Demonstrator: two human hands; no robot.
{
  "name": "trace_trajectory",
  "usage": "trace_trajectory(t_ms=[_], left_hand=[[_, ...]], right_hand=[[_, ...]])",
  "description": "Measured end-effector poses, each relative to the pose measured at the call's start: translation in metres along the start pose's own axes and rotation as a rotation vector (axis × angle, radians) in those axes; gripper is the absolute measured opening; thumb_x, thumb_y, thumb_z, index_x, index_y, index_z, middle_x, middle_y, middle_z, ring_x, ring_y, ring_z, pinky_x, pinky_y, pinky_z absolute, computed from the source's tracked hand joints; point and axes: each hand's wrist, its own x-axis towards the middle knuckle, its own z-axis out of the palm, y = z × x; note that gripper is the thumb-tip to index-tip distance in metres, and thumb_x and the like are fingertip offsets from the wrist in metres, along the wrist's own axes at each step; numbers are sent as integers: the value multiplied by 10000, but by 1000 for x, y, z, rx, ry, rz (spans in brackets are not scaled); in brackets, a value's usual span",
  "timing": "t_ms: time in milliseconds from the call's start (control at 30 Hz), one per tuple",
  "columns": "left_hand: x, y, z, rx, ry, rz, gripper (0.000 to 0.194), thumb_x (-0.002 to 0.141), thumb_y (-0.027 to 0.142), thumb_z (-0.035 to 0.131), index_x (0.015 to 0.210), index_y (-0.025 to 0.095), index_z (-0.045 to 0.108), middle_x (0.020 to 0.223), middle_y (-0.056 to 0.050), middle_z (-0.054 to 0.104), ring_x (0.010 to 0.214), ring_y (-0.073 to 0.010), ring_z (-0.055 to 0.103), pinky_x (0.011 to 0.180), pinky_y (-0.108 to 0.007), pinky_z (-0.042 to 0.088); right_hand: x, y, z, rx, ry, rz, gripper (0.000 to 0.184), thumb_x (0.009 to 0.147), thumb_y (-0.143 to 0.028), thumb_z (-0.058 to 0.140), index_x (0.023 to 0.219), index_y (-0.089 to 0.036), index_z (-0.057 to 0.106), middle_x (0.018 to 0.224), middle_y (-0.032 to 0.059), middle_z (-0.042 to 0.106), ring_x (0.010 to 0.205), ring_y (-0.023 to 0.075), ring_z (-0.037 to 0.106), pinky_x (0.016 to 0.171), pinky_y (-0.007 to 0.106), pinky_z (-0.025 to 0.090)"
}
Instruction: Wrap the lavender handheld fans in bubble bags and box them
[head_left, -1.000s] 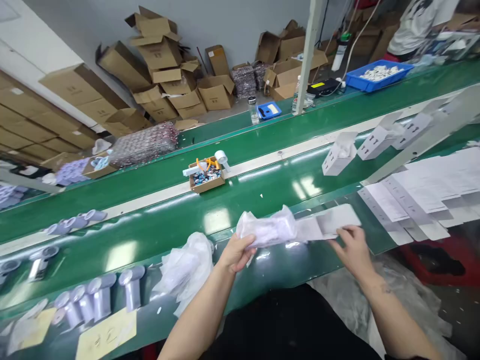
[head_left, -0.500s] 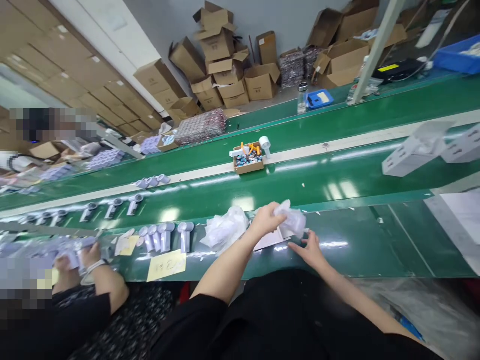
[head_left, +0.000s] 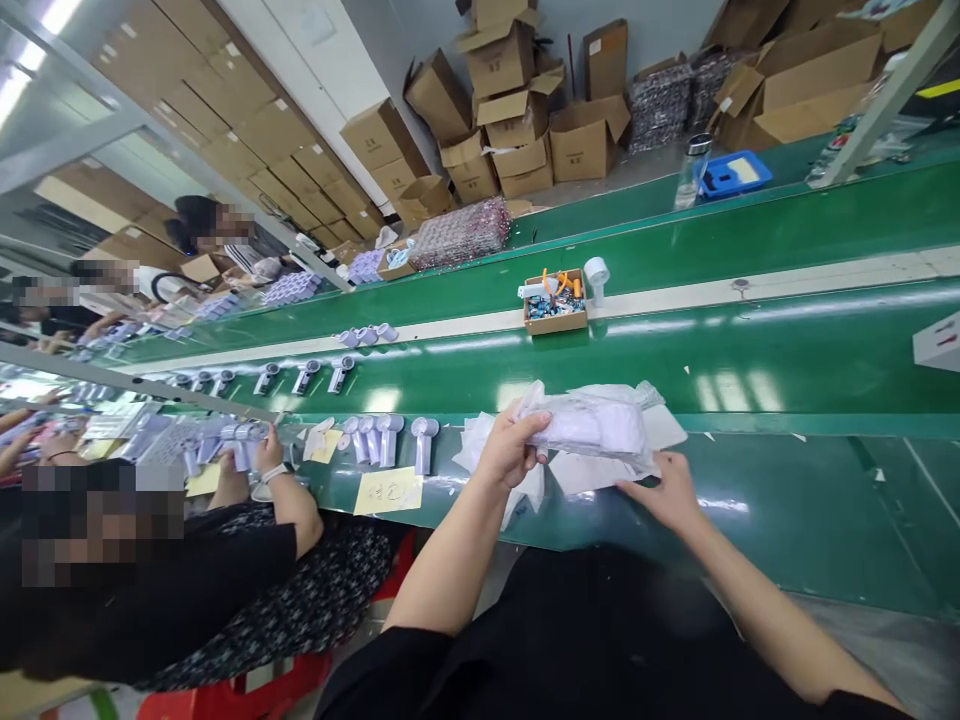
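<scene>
My left hand grips the left end of a clear plastic bag with a pale lilac item inside, held just above the green bench edge. My right hand is under the bag's right end, fingers curled against a flat white carton that lies beneath the bag. More crumpled plastic bags lie by my left wrist. Lilac handheld fans stand in a short row to the left, next to a yellow paper note.
A green conveyor belt runs across, carrying more fans and a white box at the right edge. A small cardboard box of parts and a tape roll sit on the divider. A co-worker's hand handles fans at left. Cartons are piled behind.
The view has swung left, bringing co-workers into sight. The bag is now stretched out longer between my hands and lifted over the white carton; my right hand has moved right under it.
</scene>
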Motion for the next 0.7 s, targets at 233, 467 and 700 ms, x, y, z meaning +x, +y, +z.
trace_trajectory(t_ms=[233, 467, 700], left_hand=[[17, -24, 19, 2, -22, -95, 444, 616, 460, 723, 846, 124, 546, 546, 41, 547, 308, -58, 466, 243, -146, 233], [20, -2, 20, -86, 103, -57, 439, 606, 440, 721, 857, 135, 531, 606, 55, 522, 332, -17, 415, 267, -141, 247], [17, -9, 49, 615, 70, 220, 308, 780, 425, 549, 938, 162, 573, 695, -3, 576, 517, -106, 551, 452, -208, 422]], right_hand=[[29, -19, -54, -267, -103, -438, 272, 795, -331, 556, 1029, -193, 560, 978, 92, 501, 943, 256, 556, 834, 411, 490], [70, -21, -64, -212, -262, -437, 585, 691, -356, 682, 1233, -217, 508, 1377, 123, 356, 1222, 321, 435, 997, 487, 401], [72, -4, -67, -106, -251, -338, 790, 647, -402, 722, 1305, -197, 336, 1277, 139, 488, 1124, 309, 532, 955, 483, 430]])
